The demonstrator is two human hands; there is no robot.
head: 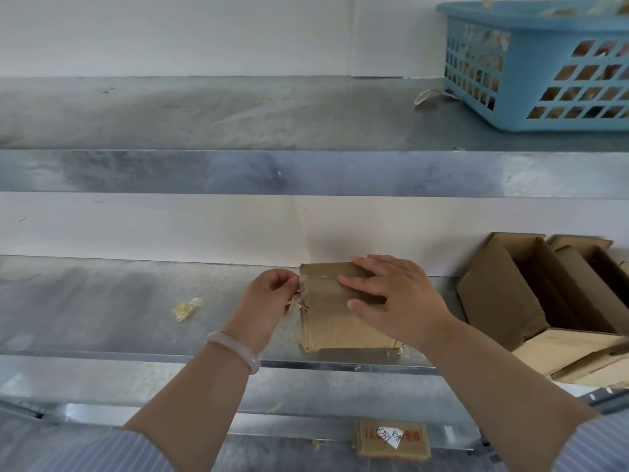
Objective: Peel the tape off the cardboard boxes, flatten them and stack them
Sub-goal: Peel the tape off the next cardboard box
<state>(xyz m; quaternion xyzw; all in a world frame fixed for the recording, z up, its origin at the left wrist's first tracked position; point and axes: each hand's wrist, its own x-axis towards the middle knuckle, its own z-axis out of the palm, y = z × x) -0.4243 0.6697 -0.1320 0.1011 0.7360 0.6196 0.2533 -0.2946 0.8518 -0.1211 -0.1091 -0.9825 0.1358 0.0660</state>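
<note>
Two metal shelves fill my view. The upper shelf [204, 114] carries a blue basket [510, 15] at the far right, which has tape scraps showing through its holes. One curled scrap [429, 97] lies on the shelf just beside the basket.

The lower shelf [102, 301] is where the work is. At its right end sit open boxes [503, 294], tipped on their sides with their mouths facing up and right, one behind the other.

The small box [337, 321] lies near the middle of the lower shelf, close to the front lip, with its back edge near the wall. A tape strip [323, 279] runs across its top near the back edge.

The right hand [398, 294] lies flat on the box top, fingers straight and spread, pressing down and gripping nothing. The left hand [269, 298] is curled at the box's left edge, thumb and fingertips pinching the end of the tape strip there. I can't tell how much is lifted.

There is a pale bracelet [235, 349] on the left wrist and striped sleeves at the bottom corners.

A crumpled yellowish tape wad [186, 309] lies on the lower shelf, well left of the hands. Below the shelf's front lip I see a flat cardboard piece [391, 437] with a white label; its writing is too small for me to read.
</note>
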